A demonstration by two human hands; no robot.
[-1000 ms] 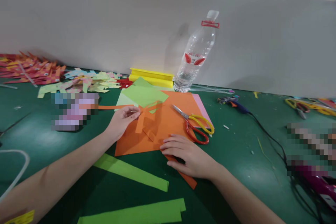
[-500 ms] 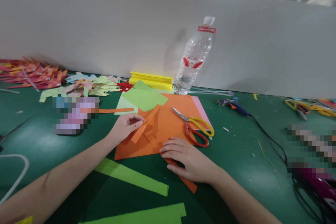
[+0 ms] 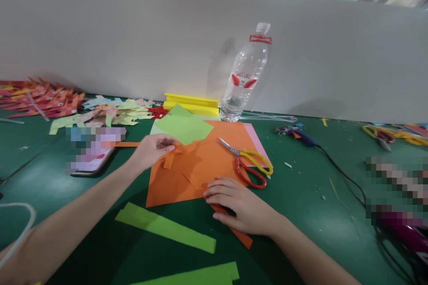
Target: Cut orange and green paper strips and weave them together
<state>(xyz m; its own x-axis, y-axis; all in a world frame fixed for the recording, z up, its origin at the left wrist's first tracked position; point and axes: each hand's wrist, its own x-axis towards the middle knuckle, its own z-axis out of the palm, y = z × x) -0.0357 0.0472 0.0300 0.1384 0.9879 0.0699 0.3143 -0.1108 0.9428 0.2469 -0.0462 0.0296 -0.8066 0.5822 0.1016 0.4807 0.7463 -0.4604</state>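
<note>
My left hand [image 3: 154, 149] is closed in a pinch on an orange paper strip [image 3: 169, 160], just above the left part of an orange paper sheet [image 3: 187, 188]. Part of the strip is hidden by the fingers. My right hand [image 3: 237, 207] lies palm down, its fingers stretched and a little apart, over a second orange strip [image 3: 243, 237] that crosses the sheet's front edge. Scissors [image 3: 238, 153] with one yellow and one red handle rest on the sheet, beyond my right hand. Behind my left hand, a light green sheet [image 3: 185, 123] overlaps the orange one.
Two green strips [image 3: 167, 227] lie nearest me. A clear bottle [image 3: 245, 75] leans by the grey partition [image 3: 133, 31], beside a yellow folded piece [image 3: 192, 106]. Left are a phone [image 3: 96, 160] and paper scraps [image 3: 113, 111]. A corded tool [image 3: 306, 139] lies right.
My left hand has moved up and to the left with the orange strip, which now looks shorter and more upright. My right hand has stayed nearly in place.
</note>
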